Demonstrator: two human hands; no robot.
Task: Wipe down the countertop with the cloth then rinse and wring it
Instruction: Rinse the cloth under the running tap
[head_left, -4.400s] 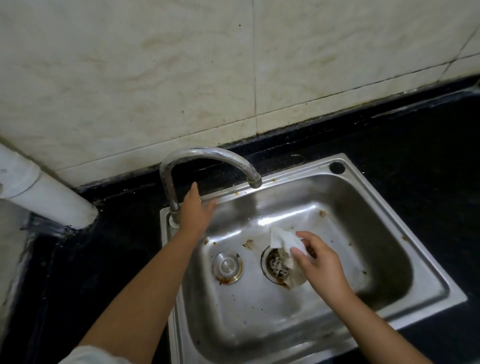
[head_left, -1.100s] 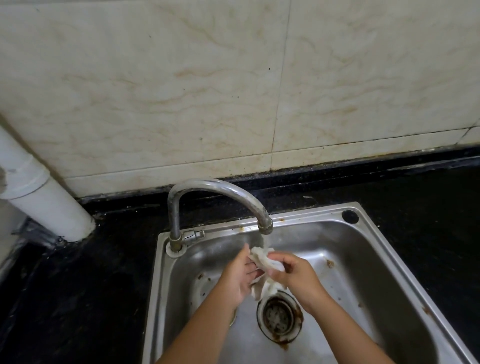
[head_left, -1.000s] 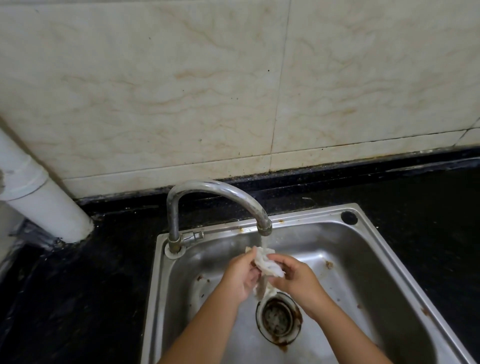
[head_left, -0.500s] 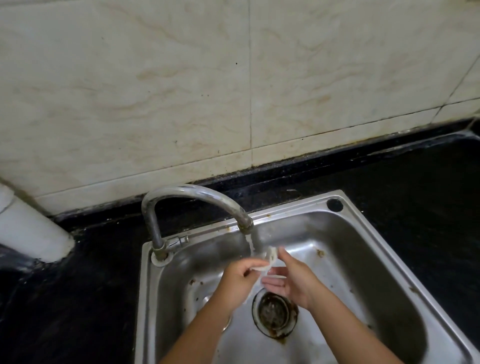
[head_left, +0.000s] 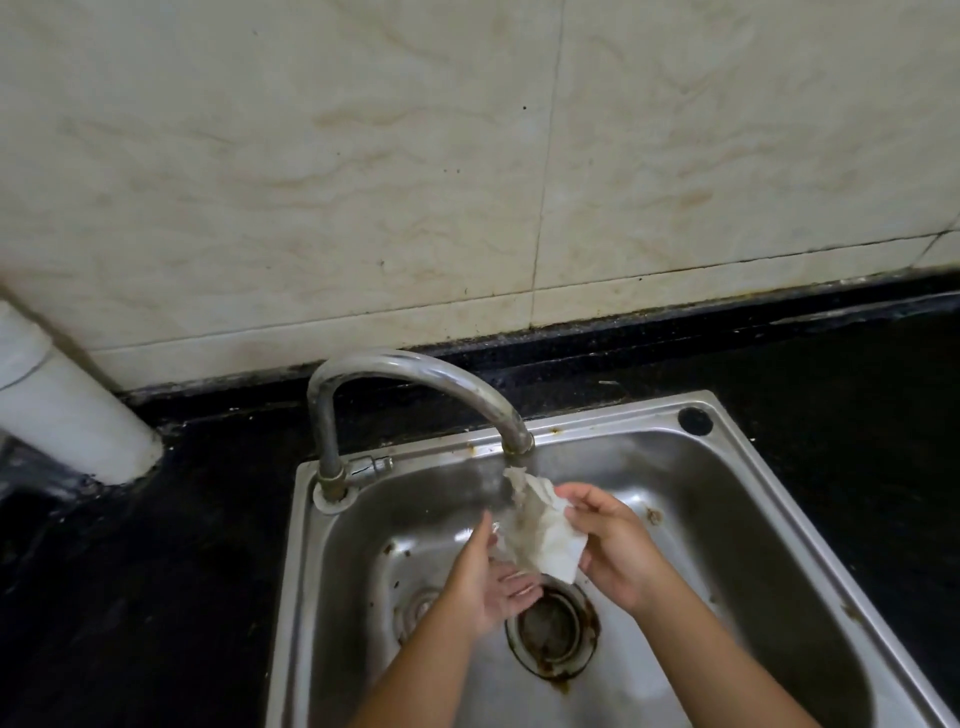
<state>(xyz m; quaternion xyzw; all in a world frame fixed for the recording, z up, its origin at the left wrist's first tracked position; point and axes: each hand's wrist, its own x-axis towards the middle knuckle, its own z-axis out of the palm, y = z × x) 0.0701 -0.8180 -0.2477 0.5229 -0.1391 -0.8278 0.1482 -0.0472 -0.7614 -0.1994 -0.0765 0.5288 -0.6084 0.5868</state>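
Cloth (head_left: 540, 530) between both hands, under faucet (head_left: 415, 384), above drain (head_left: 553, 629).

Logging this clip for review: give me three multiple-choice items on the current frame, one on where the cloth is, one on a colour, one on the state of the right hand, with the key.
1. Where is the cloth?
A. Held over the sink just below the faucet spout
B. Spread on the countertop
C. Draped over the white pipe

2. What colour is the countertop?
A. White
B. Black
C. Red

3. What is the right hand doing?
A. Turning the faucet
B. Resting flat on the countertop
C. Pinching the cloth

Key: 1 A, the cloth hangs under the spout above the drain. 2 B, the surface around the sink is black. 3 C, its fingers and thumb grip the cloth's right edge, while the left hand lies open-palmed beneath the cloth.
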